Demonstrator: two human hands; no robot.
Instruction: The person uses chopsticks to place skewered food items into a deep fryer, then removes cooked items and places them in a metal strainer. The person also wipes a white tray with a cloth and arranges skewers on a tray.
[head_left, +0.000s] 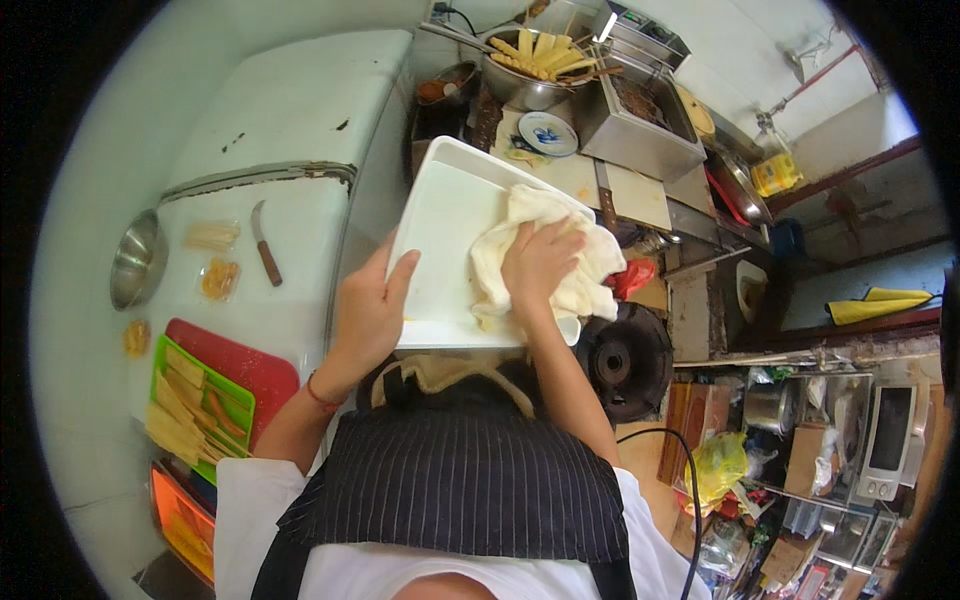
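A white rectangular tray (442, 225) is held up in front of my striped apron, tilted. My left hand (375, 300) grips its left rim, with the thumb on the inside and the fingers behind. On the tray's right half lies a crumpled cream-white cloth (491, 262). My right hand (541, 262) rests on top of this cloth with the fingers somewhat spread, pressing it against the tray. Part of the cloth hangs over the tray's right edge. The tray's underside is hidden.
Left, a white cabinet top (300, 322) bears a curved knife (264, 244), a steel bowl (139, 259) and a green tray (244, 397) of skewered food. Ahead are a knife (606, 199) on a cutting board (637, 196) and a pot (525, 90). A burner (626, 364) stands right.
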